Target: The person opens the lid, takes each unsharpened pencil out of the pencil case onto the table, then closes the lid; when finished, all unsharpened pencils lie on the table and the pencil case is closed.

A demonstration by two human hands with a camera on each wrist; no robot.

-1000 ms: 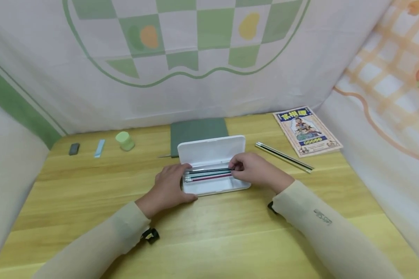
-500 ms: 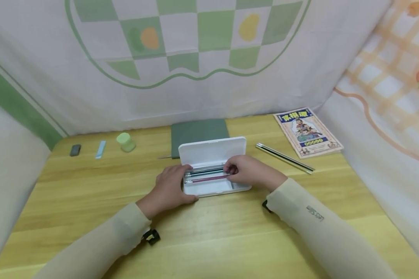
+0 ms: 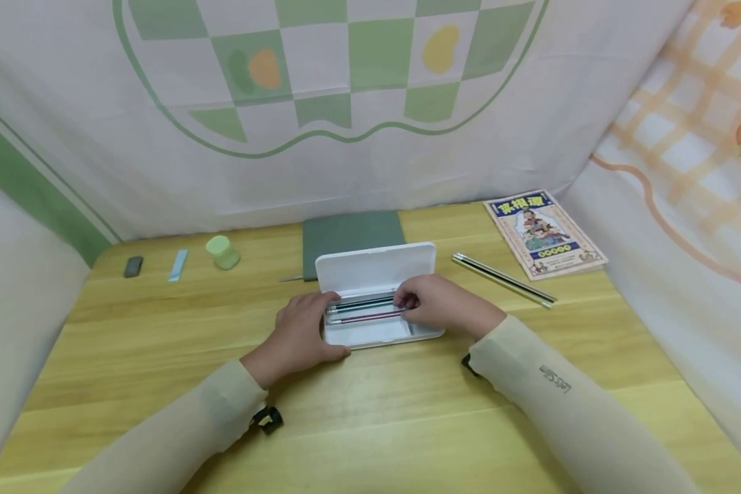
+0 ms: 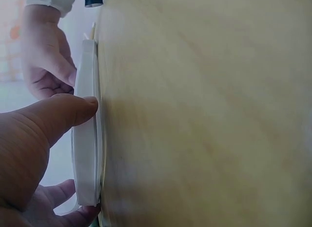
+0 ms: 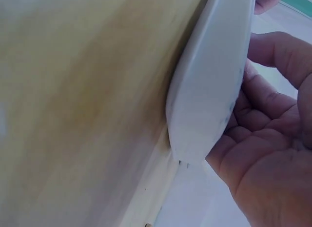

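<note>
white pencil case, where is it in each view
Head: white pencil case, centre of the table, lid open, between both hands.
Left wrist: thin white edge at left, under the thumb.
Right wrist: curved white end, upper right, beside the palm.
Shared landmark: wooden table.

Pencil case [image 3: 377, 271] smooth matt white plastic; table [image 3: 407, 412] glossy wood w/ grain.

A white pencil case [image 3: 377, 302] lies open between the left hand [image 3: 299, 333] and the right hand [image 3: 441, 305], its lid raised away from the person. The left hand holds its left end, thumb on the near edge. Inside, several pens [image 3: 364, 310], dark green and dark red, lie side by side lengthwise, their right ends under the right hand's fingers [image 3: 407, 300].
</note>
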